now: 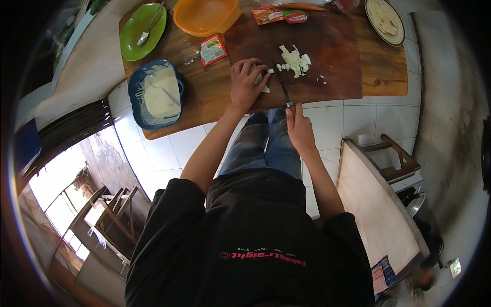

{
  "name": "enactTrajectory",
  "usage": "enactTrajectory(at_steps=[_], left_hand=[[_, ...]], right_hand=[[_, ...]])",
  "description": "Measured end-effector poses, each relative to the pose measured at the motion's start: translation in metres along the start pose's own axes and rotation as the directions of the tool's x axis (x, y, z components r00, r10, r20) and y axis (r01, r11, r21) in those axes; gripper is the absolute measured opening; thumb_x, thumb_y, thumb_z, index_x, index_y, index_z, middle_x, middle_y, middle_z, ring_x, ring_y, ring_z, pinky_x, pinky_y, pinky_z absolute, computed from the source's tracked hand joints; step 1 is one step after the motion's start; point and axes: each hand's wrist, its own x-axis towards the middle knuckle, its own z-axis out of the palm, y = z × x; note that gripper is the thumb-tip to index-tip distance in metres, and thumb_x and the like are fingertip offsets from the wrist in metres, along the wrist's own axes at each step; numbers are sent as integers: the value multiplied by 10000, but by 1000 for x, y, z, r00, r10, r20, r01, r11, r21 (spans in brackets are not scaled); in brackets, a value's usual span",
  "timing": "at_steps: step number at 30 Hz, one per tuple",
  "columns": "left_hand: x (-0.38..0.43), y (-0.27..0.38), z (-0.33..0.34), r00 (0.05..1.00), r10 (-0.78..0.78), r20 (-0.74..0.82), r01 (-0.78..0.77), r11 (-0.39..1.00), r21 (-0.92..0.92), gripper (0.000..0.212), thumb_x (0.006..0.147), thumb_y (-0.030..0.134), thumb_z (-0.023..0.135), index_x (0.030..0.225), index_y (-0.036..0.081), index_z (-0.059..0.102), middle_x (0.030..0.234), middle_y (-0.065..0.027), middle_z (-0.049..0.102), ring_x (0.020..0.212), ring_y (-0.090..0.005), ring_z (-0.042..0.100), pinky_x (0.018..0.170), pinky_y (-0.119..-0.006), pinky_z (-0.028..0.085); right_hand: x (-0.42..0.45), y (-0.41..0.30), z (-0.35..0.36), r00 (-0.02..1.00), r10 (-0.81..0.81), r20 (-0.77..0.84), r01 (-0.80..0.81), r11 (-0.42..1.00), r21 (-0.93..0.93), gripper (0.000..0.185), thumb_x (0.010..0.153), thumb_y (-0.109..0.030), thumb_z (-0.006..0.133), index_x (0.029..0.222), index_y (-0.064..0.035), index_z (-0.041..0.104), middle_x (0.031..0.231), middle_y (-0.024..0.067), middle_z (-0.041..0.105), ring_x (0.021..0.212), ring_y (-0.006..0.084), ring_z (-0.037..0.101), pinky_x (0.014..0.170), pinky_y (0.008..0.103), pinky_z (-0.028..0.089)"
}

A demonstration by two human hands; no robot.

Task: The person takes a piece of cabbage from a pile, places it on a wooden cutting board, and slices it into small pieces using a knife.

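My left hand (248,82) presses a pale piece of vegetable (265,89) against the brown board or mat (322,46) on the wooden table. The fingers hide most of that piece. In my right hand (300,124) is the handle of a kitchen knife (284,86), its dark blade pointing away from me, just right of the left fingertips. Beyond the blade lies a small heap of chopped pale green-white vegetable (296,61), probably cabbage. A few loose bits are scattered around it.
At the left stand a blue tub of pale batter (163,92) with a spoon in it and a green plate (130,40) with a spoon. An orange basin (207,17), seasoning packets (279,16), an opened sachet (213,50) and a rimmed plate of pale slices (384,23) surround the board.
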Motion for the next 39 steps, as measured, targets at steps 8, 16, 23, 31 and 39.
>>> enactTrajectory(at_steps=[8,16,23,31,39], left_hand=[[-2,-6,1,1000,0,-20,0,1000,3,249,775,180,798,1005,165,704,1120,-2,613,1097,-262,526,942,-422,418],[-2,-3,-4,1000,-8,-15,8,1000,-22,233,782,173,791,997,158,702,1126,-8,616,1104,-267,525,947,-428,412],[-2,-4,4,1000,-12,-26,10,997,-78,191,790,193,770,961,154,696,1112,-10,610,1121,-275,522,977,-452,394],[-7,-8,4,997,16,-71,-16,1000,3,175,791,223,768,949,191,699,1116,13,616,1122,-268,519,985,-454,394],[-10,-6,5,997,51,-65,-51,999,13,245,807,321,751,1004,199,673,1084,8,596,1161,-251,509,1024,-479,353]], right_hand=[[-10,-1,6,1000,-6,-27,9,992,123,383,1051,-334,444,1254,-10,440,696,292,628,715,535,613,621,587,470],[-9,-3,12,999,-40,-5,40,998,55,390,1046,-345,444,1239,-6,438,731,306,639,733,528,625,634,581,496],[-4,-6,17,1000,-14,-22,9,984,-177,494,1039,-371,437,1330,28,430,752,308,657,727,498,662,634,573,539],[-5,-1,-2,1000,-2,5,2,997,-76,488,1049,-375,418,1335,20,420,783,324,653,775,522,642,659,586,505],[-8,-10,-9,999,-16,36,19,997,-81,398,1059,-357,399,1281,-28,426,788,318,649,778,532,625,637,597,455]])
